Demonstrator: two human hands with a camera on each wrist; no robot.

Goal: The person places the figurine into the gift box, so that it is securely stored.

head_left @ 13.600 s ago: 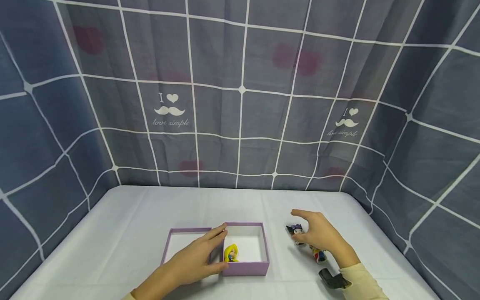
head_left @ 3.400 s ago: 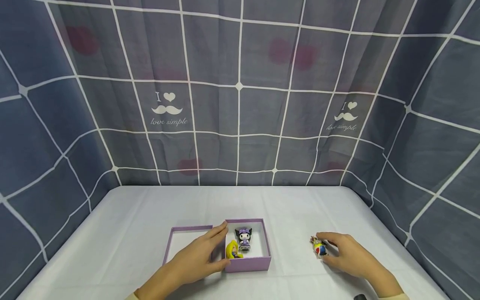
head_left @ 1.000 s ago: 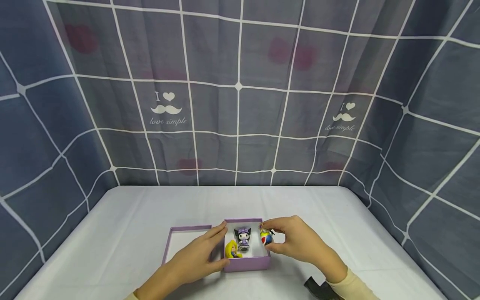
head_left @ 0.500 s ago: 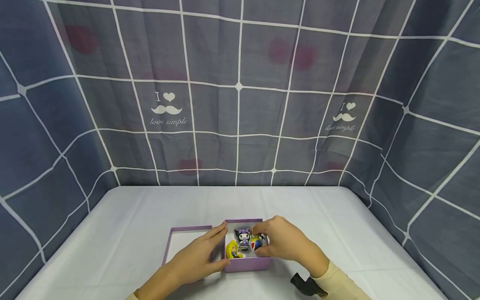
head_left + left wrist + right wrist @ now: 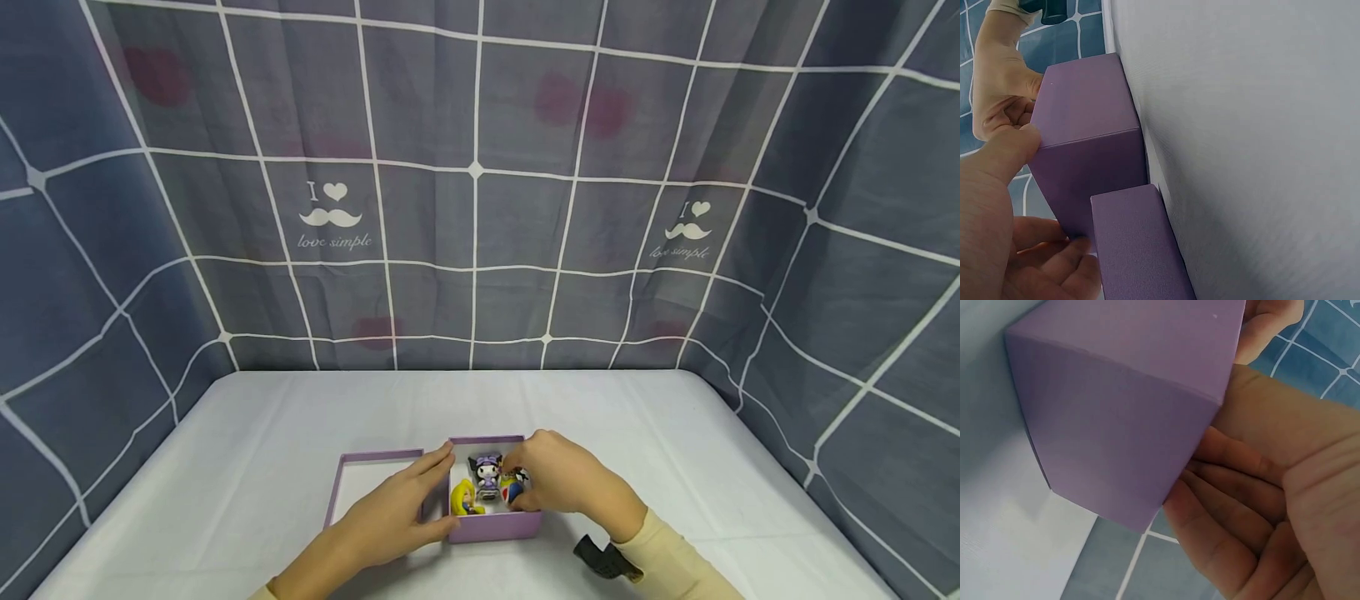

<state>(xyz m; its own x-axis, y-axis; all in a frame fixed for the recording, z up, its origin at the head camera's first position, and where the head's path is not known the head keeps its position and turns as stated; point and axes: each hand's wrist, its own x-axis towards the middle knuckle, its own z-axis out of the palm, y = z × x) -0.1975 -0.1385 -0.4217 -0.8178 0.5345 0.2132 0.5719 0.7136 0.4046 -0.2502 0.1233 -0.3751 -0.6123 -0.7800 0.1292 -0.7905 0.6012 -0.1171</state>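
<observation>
A purple box point(image 5: 495, 528) with a white inside stands on the white table. In it are a yellow-haired doll figurine point(image 5: 463, 498) at the front left and a black-and-purple figurine point(image 5: 487, 475) at the middle. My left hand point(image 5: 390, 510) grips the box's left side; its thumb point(image 5: 1022, 140) and fingers span two corners in the left wrist view. Reaching in over the right wall, my right hand point(image 5: 566, 475) pinches a small colourful figurine point(image 5: 512, 487) beside the black-and-purple one. The box wall point(image 5: 1110, 425) hides the right fingertips in the right wrist view.
Left of the box lies a shallow purple lid point(image 5: 378, 456), inside up, partly under my left hand. A dark strap-like piece point(image 5: 603, 558) sits at the right wrist. Checked grey-blue curtains point(image 5: 427, 308) enclose the table's back and sides.
My right hand took the colourful figurine from the table's right side and carried it left into the box. Earlier, the black-and-purple figurine moved from the table into the box. The left hand stayed.
</observation>
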